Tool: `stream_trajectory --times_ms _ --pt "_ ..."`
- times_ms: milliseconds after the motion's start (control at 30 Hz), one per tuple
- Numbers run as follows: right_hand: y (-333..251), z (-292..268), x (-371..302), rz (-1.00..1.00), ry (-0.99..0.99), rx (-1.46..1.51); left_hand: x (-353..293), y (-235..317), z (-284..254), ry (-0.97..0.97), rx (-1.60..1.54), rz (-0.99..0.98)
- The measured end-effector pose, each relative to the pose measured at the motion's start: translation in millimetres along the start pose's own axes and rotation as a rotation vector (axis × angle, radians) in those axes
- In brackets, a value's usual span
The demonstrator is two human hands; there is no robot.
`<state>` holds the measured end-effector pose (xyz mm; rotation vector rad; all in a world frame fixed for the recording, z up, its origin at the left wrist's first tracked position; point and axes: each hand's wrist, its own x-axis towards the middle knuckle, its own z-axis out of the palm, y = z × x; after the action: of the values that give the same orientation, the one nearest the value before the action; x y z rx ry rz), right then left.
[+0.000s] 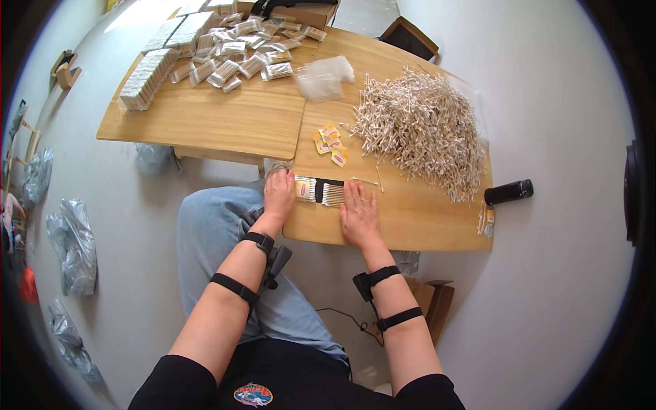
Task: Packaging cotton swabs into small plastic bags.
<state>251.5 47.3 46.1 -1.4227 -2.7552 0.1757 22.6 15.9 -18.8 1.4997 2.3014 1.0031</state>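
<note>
Head view, looking down: both of my hands rest on the near edge of a wooden table (410,225).

1. Left hand (279,195): palm down, fingers extended and relaxed, not gripping anything. The fingertips touch the left end of a filled packet of cotton swabs (305,188) that lies flat on the table.

2. Right hand (359,215): palm down, fingers spread flat against the wood, released. Just ahead of and to the left of these fingertips sits a small black tray (332,192) with a row of swabs laid side by side in it. I cannot tell whether the fingertips touch the tray.

3. The packet and the tray lie next to each other, between the two sets of fingertips.

4. Beyond the right fingertips, near but apart, lie several small yellow and red labels (331,143). Farther out and to the right is a large loose heap of cotton swabs (424,130). A few single swabs lie between the heap and the tray.

5. Well beyond the left fingertips, a second tabletop carries many filled packets (239,48) scattered and stacked in rows. A bundle of clear plastic bags (322,76) lies between those packets and the heap.

6. Right of my right hand, at the table edge, a black cylinder (509,192) lies on its side.

7. Black straps (236,288) circle both forearms.
</note>
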Motion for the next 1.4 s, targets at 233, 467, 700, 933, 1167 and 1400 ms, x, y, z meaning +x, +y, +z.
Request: stream_trajectory --times_ms 233,467,700,933,1167,1400 --pt "-17 2 21 -0.063 -0.018 -0.013 -1 -10 12 -0.037 -0.160 -0.056" --pt "-44 12 31 -0.078 0.031 -0.031 -1 -12 18 -0.011 -0.153 -0.059" --pt "-42 15 32 -0.079 0.003 0.058 1 -9 6 0.149 -0.209 -0.018" --pt "-27 1 27 -0.082 -0.006 0.066 13 -3 -11 0.119 -0.335 -0.363" --pt "-43 4 33 -0.086 -0.091 -0.050 12 -8 -2 0.119 -0.394 -0.314" --pt "-64 5 38 -0.100 -0.063 -0.009 12 -11 2 0.091 -0.455 -0.316"
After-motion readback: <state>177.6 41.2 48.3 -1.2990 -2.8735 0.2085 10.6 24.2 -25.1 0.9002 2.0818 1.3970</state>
